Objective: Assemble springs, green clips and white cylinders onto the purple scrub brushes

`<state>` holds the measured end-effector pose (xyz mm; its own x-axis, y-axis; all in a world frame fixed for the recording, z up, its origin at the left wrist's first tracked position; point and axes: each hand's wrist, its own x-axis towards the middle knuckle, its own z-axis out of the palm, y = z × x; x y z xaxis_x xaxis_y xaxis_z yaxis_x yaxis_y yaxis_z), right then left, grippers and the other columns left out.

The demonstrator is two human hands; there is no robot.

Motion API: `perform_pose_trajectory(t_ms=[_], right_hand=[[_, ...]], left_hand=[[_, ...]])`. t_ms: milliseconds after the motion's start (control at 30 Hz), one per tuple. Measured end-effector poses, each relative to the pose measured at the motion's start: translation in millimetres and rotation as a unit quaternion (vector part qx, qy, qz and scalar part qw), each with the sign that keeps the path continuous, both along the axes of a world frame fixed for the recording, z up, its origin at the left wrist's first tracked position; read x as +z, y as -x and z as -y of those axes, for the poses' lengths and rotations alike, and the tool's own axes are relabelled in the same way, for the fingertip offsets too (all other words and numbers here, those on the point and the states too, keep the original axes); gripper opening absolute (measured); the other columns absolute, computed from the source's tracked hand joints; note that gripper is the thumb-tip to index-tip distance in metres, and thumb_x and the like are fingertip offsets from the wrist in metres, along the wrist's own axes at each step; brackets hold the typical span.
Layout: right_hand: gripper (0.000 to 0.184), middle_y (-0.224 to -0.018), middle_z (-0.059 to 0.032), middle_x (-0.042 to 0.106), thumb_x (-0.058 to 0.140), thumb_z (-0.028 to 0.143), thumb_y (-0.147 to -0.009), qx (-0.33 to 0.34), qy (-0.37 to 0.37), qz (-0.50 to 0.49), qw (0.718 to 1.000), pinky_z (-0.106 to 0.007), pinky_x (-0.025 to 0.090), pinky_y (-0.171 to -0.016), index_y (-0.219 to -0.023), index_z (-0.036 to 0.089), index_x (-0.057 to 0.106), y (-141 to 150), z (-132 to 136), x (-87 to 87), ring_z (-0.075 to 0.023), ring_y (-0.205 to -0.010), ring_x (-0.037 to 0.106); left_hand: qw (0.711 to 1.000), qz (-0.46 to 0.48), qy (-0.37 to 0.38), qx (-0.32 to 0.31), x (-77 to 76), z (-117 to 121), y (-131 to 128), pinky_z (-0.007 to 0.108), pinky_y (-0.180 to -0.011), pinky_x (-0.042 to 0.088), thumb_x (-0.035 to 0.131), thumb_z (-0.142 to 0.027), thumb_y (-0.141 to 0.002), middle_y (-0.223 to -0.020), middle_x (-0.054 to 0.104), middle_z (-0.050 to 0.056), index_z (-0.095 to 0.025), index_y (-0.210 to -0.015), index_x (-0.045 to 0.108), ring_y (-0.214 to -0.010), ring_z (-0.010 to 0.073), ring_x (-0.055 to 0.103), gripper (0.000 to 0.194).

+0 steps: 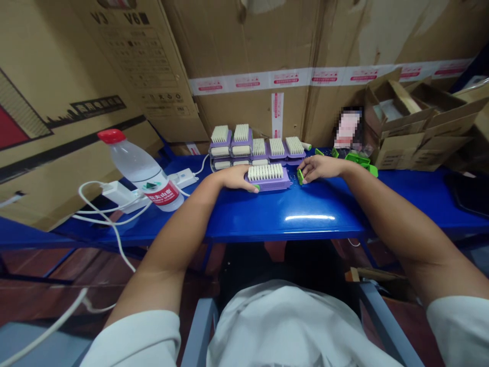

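Note:
My left hand (237,177) grips the left end of a purple block with rows of white upright pegs (266,178), its thumb by a small green part (256,188). The block lies flat on the blue table. Just off its right end, my right hand (315,168) pinches a small green end piece (300,177), held upright and apart from the block. Tiny pale bits (294,178) are scattered between the two. Behind them stand several similar purple blocks with white pegs (276,147), some stacked.
At left, a red-capped water bottle (153,176) leans near white chargers and cables (118,196). Green parts (359,160) lie right of my right hand, before a phone (348,130) and open cardboard boxes (412,127). Large cartons (252,41) wall off the blue table's (244,219) back.

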<state>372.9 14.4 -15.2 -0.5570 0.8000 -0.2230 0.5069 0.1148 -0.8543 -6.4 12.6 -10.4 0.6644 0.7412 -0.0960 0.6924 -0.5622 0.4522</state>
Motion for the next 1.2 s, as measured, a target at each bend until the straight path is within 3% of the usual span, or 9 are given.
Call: perform_pose_trajectory(t_ms=[1200], right_hand=[[0.058, -0.093, -0.0048, 0.085, 0.102, 0.025, -0.064, 0.007, -0.007, 0.006, 1.000, -0.043, 0.066, -0.098, -0.112, 0.020, 0.068, 4.4, 1.6, 0.2, -0.0261, -0.092, 0.084]], left_hand=[[1.000, 0.010, 0.008, -0.004, 0.8, 1.6, -3.0, 0.045, -0.123, 0.048, 0.090, -0.064, -0.067, -0.159, 0.070, 0.011, -0.026, -0.154, 0.065, -0.146, 0.0385, 0.066, 0.098]])
